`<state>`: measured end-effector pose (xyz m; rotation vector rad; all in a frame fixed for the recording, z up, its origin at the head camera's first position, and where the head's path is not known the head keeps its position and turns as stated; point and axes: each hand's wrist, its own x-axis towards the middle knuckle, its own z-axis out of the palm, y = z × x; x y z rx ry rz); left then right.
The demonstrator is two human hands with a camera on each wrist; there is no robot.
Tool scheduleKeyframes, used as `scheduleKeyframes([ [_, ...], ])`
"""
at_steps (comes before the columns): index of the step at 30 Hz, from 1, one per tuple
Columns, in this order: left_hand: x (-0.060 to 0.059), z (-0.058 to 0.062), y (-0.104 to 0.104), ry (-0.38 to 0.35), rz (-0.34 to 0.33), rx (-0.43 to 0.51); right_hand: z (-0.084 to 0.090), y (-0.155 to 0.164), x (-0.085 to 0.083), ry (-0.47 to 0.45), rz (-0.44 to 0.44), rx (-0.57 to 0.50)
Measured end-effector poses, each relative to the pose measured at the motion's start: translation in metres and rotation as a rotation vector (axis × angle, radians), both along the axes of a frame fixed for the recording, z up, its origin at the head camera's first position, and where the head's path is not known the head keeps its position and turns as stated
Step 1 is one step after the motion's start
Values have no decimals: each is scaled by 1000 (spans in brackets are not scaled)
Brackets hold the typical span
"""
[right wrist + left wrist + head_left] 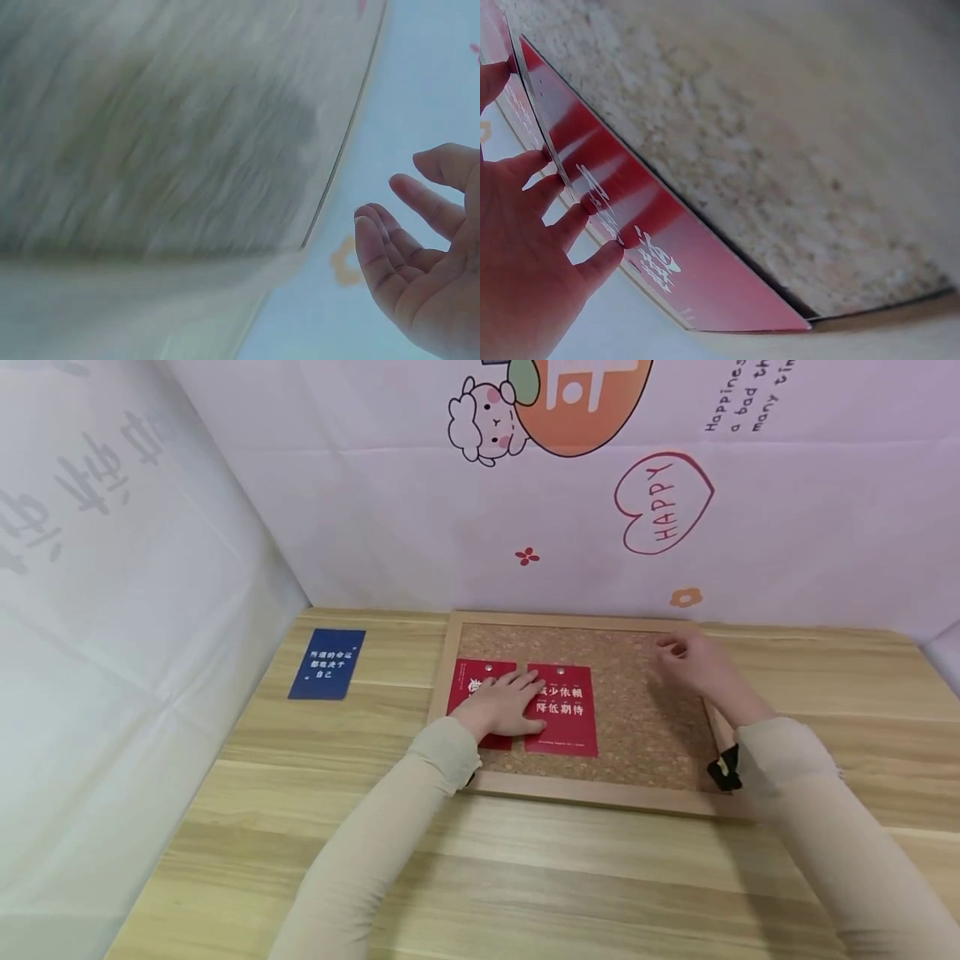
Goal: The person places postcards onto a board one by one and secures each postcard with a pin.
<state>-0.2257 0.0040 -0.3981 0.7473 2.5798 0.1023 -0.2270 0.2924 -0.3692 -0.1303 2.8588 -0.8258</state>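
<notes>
Left fingers [570, 225] are spread out and flat, tips resting on the red cards, so nothing is pinched or curled around. The left hand [504, 703] sits in the middle of the head view, pressing across the seam between the left red card [472, 689] and the right red card [562, 710]. My guess is it's just pinning them so they don't slide on the cork. Both cards already have a small pushpin near their top edge, which would explain why they lie so neatly side by side.

The right hand [690, 664] is up in the center-right of the frame, over the upper right corner of the cork board [645, 718]. Its fingers [420, 202] are loosely bent and apart, and the wrist view shows nothing in them (that shot is pretty blurry though). I can't tell if it's touching the cork or hovering just above it.

Further out: the board's wooden frame lies flat on the wooden table [525, 877], near the back wall. A blue card [327, 663] lies on its own at center-left, well apart from the board.
</notes>
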Motion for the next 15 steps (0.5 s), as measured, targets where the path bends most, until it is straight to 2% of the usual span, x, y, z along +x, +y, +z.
scheduleKeyframes([
  [4, 0, -1, 0, 0, -1, -2, -3, 19, 6, 12, 28, 71],
  [9, 0, 0, 0, -8, 10, 24, -10, 35, 11, -7, 21, 144],
  [15, 0, 0, 0, -7, 16, 41, -16, 47, 16, -43, 38, 172],
])
